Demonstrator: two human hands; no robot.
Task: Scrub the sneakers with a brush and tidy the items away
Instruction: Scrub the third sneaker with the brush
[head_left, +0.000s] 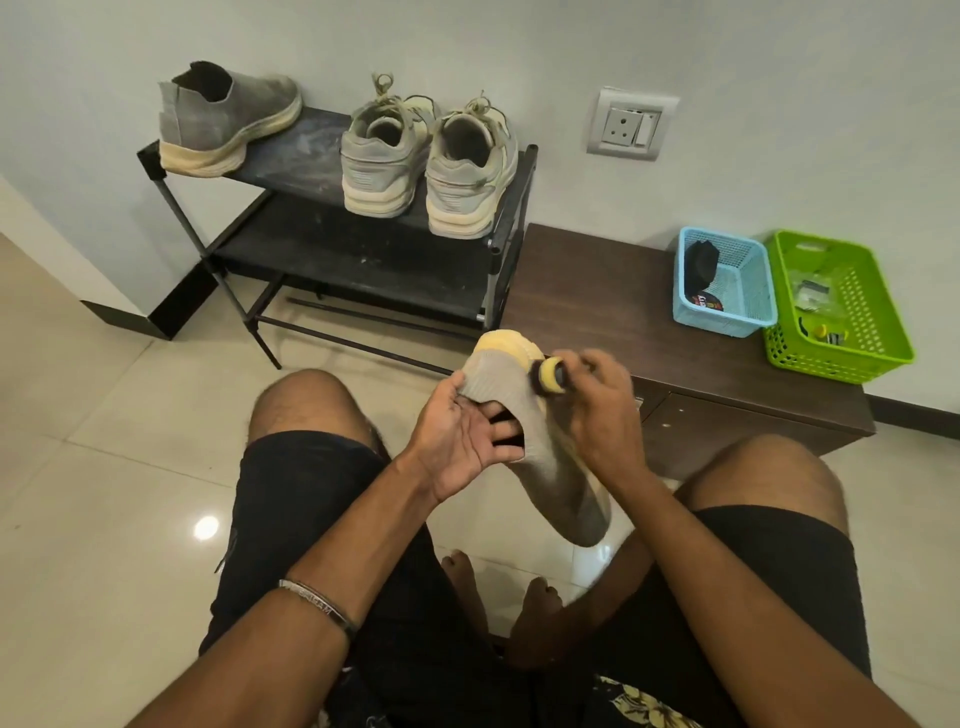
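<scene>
A grey knit sneaker (558, 483) with a cream sole is held up between my knees, toe pointing toward me. My left hand (457, 431) grips it at the collar, fingers tucked into the opening. My right hand (605, 410) holds a small brush (551, 375) with a yellow and black end, pressed against the heel area. The brush is blurred. Its matching grey sneaker (228, 122) lies on the top shelf of the black shoe rack (322, 171). A pair of pale laced sneakers (428, 161) stands beside it, heels toward me.
A low brown cabinet (597, 291) stands right of the rack. On it sit a blue basket (724, 283) with a dark item and a green basket (836, 306) with small items. A wall socket (631, 124) is above. Glossy tiled floor lies at the left.
</scene>
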